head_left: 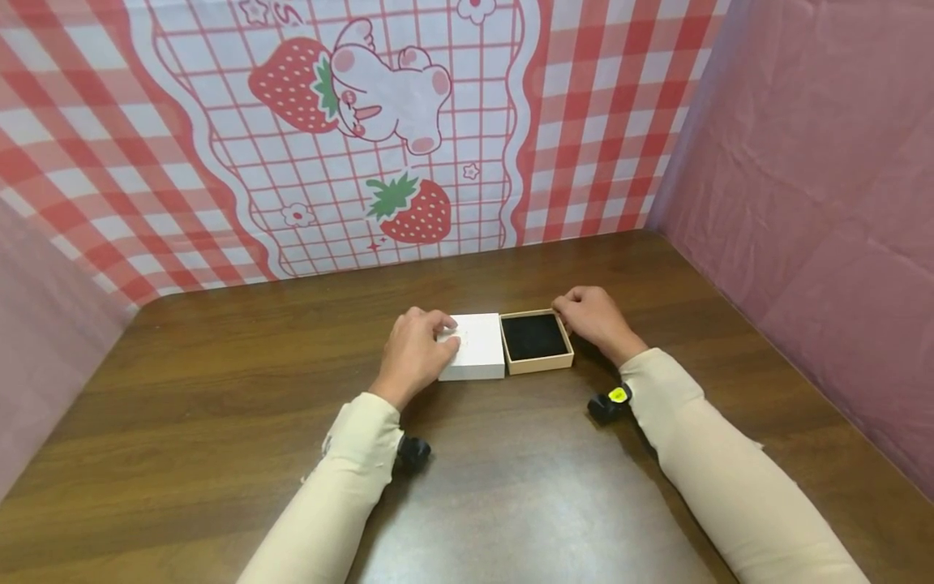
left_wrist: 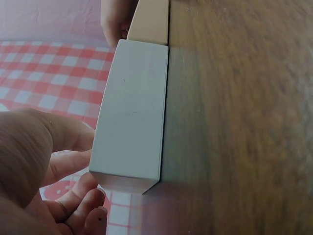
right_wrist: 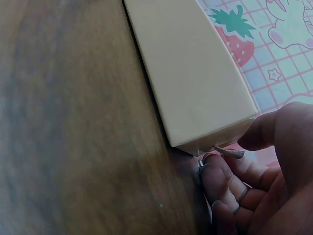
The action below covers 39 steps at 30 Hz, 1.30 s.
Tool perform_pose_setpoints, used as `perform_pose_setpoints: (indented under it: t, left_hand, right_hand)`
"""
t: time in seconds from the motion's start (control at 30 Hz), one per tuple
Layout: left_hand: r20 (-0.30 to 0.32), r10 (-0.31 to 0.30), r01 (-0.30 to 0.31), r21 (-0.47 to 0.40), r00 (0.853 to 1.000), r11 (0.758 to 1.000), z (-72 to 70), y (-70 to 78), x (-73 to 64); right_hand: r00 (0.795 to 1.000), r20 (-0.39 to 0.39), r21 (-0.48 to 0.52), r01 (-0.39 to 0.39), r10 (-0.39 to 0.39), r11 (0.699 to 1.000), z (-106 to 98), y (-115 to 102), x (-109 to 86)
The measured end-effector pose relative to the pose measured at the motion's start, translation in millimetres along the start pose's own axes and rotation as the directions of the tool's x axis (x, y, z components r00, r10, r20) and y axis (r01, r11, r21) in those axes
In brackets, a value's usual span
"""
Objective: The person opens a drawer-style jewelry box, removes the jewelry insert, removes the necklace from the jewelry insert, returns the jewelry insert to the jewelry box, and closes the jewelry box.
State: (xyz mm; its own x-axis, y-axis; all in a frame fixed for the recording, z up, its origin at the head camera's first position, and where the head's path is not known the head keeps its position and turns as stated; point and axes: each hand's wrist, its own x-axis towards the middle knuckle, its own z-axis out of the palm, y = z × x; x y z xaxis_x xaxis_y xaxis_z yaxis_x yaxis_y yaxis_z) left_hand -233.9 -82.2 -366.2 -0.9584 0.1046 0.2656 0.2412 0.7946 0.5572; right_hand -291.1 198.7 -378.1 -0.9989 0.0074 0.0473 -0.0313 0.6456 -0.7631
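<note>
A shallow white box part (head_left: 477, 349) lies flat on the table, with a tan box tray (head_left: 540, 365) lined in black beside its right end. My left hand (head_left: 414, 353) rests over the white part's left end, thumb and forefinger on its top face. In the left wrist view, other fingertips curl near the end of the white part (left_wrist: 129, 112). At the tray's far right corner, my right hand (head_left: 593, 315) holds the edge with curled fingers. A small brown tab (right_wrist: 230, 152) sticks out from the tray's end between those fingers in the right wrist view.
The brown wooden table (head_left: 219, 422) extends around both hands. A red-and-white strawberry cloth (head_left: 598, 122) hangs behind it, and a pink cloth (head_left: 817, 178) borders the right side. Each sleeved wrist carries a small black camera, such as the left one (head_left: 414, 454).
</note>
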Motion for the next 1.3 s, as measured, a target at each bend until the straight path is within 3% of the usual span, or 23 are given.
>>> perform_pose_setpoints:
  t: [0.63, 1.3]
  left_hand:
    - [0.030, -0.080, 0.082, -0.038, 0.996, 0.996, -3.7, -1.7, -0.2]
    - [0.058, -0.152, 0.157, -0.100, 0.987, 0.982, -0.6, -10.5, 2.1]
  right_hand:
    - [0.999, 0.015, 0.034, -0.037, 0.036, 0.999, 0.7, -1.5, 0.9]
    - [0.997, 0.064, 0.066, 0.029, -0.034, 0.997, -0.5, -1.5, 0.1]
